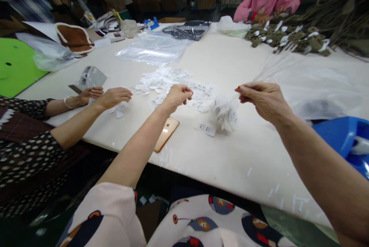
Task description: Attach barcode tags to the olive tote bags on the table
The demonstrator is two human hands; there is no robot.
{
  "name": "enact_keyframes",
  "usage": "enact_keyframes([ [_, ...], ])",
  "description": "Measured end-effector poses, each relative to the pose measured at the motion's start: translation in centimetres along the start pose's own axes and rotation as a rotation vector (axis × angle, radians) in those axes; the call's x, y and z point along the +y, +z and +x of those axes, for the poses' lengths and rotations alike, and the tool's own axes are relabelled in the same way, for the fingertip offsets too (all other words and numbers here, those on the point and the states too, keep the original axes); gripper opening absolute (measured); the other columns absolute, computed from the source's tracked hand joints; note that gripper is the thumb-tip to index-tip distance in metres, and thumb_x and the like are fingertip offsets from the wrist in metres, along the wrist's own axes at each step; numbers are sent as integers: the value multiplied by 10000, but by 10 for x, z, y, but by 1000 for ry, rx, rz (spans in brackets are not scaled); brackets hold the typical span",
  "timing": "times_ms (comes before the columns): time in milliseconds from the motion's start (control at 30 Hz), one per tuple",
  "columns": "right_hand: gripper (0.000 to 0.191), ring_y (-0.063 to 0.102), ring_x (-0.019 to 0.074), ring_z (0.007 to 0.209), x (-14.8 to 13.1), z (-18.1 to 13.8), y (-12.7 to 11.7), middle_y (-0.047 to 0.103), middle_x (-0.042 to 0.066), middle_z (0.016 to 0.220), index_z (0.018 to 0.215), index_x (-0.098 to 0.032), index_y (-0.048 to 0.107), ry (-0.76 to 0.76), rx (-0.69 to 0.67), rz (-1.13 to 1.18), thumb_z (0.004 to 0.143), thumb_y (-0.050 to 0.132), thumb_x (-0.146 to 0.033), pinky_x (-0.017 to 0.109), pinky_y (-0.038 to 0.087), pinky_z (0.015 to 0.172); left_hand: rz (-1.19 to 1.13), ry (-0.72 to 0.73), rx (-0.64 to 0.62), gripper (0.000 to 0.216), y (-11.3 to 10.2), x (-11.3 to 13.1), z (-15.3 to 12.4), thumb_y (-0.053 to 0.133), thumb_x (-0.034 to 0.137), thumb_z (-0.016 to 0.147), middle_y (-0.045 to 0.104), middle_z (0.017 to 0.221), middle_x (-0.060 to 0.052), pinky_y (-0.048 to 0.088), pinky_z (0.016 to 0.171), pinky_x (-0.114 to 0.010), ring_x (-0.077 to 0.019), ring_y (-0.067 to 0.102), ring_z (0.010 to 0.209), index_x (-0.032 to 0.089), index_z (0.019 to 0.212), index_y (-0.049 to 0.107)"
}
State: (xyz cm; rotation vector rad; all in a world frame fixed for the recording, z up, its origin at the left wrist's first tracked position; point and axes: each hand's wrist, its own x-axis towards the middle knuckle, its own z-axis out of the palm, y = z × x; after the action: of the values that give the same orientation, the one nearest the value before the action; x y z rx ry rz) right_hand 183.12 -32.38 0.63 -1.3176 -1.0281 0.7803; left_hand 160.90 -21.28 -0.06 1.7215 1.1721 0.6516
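My left hand [178, 95] hovers over the white table [230, 154] with its fingers pinched together above a spread of small white barcode tags [173, 82]; what it pinches is too small to name. My right hand [263, 99] is closed in a pinch on a thin string from which a bundle of white tags [225, 114] hangs down to the table. A single loose tag [206, 128] lies just in front of the bundle. A gold phone [166, 133] lies under my left forearm.
On my left a person in a dotted sleeve has both hands [103, 96] on tags. Across the table a person in pink [266, 3] handles olive items with white tags [288, 37]. Clear plastic bags [154, 47], a blue bin [343, 137] and a green board [15, 66] lie around.
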Motion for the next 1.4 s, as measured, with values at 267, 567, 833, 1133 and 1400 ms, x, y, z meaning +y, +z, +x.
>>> enact_keyframes([
  [267,185,539,88,495,-11,-4,-31,623,33,649,656,-126,651,-98,144,29,595,758,-264,212,441,461,411,-114,-170,121,49,-89,-16,593,169,694,633,739,-35,425,618,-223,-131,567,667,133,803,633],
  [567,168,543,97,496,-3,-12,-45,618,43,629,659,-117,663,-97,217,-7,593,755,-241,222,431,469,665,-141,-279,341,65,-90,-30,714,371,551,619,868,-50,418,630,-256,-194,572,781,179,805,590],
  [833,149,533,119,512,-6,-19,-51,611,44,603,643,-134,668,-90,235,-40,587,756,-241,263,424,491,697,-98,-117,153,64,-81,-7,532,266,760,608,922,-90,420,715,-298,-222,571,869,185,870,600],
  [1133,169,532,125,551,-11,-30,-58,612,39,608,640,-157,674,-84,236,-152,608,743,-307,268,424,540,662,27,-6,281,103,-61,51,380,172,830,591,1069,-112,395,837,-295,-209,535,1012,188,990,611],
  [1400,151,537,142,607,-2,-36,-74,606,17,624,645,-212,674,-54,206,-212,648,707,-359,281,438,599,582,-229,45,276,137,-54,104,609,192,676,614,995,-228,430,726,-353,-310,582,951,94,933,625],
])
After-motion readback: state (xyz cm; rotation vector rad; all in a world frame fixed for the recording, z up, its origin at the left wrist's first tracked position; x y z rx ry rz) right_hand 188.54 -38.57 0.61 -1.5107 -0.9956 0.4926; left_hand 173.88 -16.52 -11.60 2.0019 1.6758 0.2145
